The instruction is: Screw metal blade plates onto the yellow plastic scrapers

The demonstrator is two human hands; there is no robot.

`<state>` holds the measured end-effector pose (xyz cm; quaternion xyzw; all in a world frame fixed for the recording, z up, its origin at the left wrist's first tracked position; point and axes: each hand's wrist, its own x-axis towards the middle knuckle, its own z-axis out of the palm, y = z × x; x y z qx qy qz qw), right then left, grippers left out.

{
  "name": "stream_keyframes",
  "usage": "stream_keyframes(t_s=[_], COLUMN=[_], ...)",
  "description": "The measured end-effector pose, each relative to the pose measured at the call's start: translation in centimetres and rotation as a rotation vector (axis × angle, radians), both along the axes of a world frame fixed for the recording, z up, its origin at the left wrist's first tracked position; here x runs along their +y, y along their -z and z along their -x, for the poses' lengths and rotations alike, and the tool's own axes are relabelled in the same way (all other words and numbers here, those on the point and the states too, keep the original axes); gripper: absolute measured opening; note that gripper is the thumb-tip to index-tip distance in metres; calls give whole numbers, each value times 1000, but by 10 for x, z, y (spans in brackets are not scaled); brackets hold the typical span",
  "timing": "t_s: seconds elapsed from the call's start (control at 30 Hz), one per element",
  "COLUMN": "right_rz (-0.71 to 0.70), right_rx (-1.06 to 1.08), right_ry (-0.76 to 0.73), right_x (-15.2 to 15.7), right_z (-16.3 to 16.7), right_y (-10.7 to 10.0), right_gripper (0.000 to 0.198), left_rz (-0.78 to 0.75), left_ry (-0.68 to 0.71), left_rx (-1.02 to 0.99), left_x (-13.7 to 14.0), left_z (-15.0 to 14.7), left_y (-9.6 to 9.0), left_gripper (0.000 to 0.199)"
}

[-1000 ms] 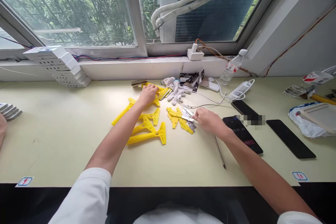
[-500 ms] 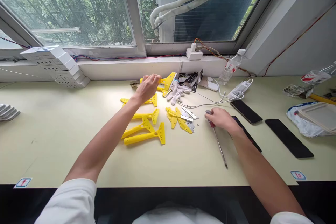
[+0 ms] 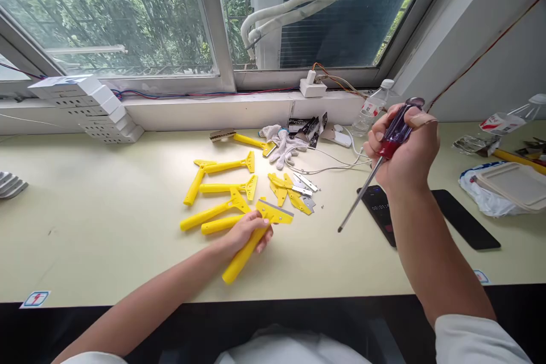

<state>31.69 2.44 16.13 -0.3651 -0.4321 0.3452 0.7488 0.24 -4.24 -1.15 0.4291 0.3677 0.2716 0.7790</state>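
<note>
My left hand grips a yellow scraper near its head, with the metal blade facing away from me and the handle slanting toward the front edge. My right hand, raised above the table, is closed around the purple and red handle of a screwdriver, whose shaft points down and to the left. Several yellow scraper handles lie left of the held scraper. Beyond it is a pile of loose yellow plates and metal blades, with small screws beside them.
Another yellow scraper lies at the back by white gloves. Phones lie at the right, one partly behind my right arm. A white cable, a bottle and stacked white boxes stand or lie along the window sill.
My left hand has brought a scraper from the back of the table toward me. My right hand has lifted the screwdriver off the table.
</note>
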Motion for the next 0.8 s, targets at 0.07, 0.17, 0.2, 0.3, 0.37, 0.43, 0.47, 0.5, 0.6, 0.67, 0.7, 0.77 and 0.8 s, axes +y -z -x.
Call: stream_keyframes(t_s=[0.07, 0.17, 0.2, 0.3, 0.37, 0.43, 0.47, 0.5, 0.6, 0.67, 0.7, 0.77, 0.8], right_rz=[-88, -241, -290, -396, -425, -404, -381, -357, -322, -308, -303, -297, -298], right_rx=[-18, -114, -143, -193, -248, -325, -358, -384, -429, -457, -466, -467, -463], right_ry=[29, 41, 57, 141, 153, 89, 43, -2, -106, -146, -157, -161, -159], right_x=[0, 1, 1, -3, -7, -11, -12, -14, -14, -12, -11, -9, -8], right_z=[16, 35, 40, 55, 62, 68, 70, 71, 74, 76, 77, 80, 81], right_y=[-7, -10, -9, -4, 1, 6, 9, 13, 23, 29, 31, 34, 35], right_gripper=[12, 17, 19, 22, 24, 24, 23, 22, 21, 21, 20, 21, 22], left_rz=[-35, -77, -97, -150, -135, -52, -15, -3, -31, -52, -56, -57, -57], left_ry=[-31, -53, -62, -20, 53, 125, 158, 175, 161, 140, 133, 126, 122], left_rx=[-3, 13, 14, 0, -39, -109, -128, -130, -106, -103, -106, -108, -107], left_x=[24, 50, 53, 44, 29, 13, 6, 1, -3, -1, 0, 1, 1], left_z=[5, 12, 12, 1, -16, -35, -43, -50, -59, -57, -56, -54, -53], left_y=[-1, -5, -7, -12, -13, -11, -8, -6, 2, 5, 7, 8, 8], left_gripper=[24, 22, 21, 24, 38, 52, 54, 53, 48, 47, 46, 46, 45])
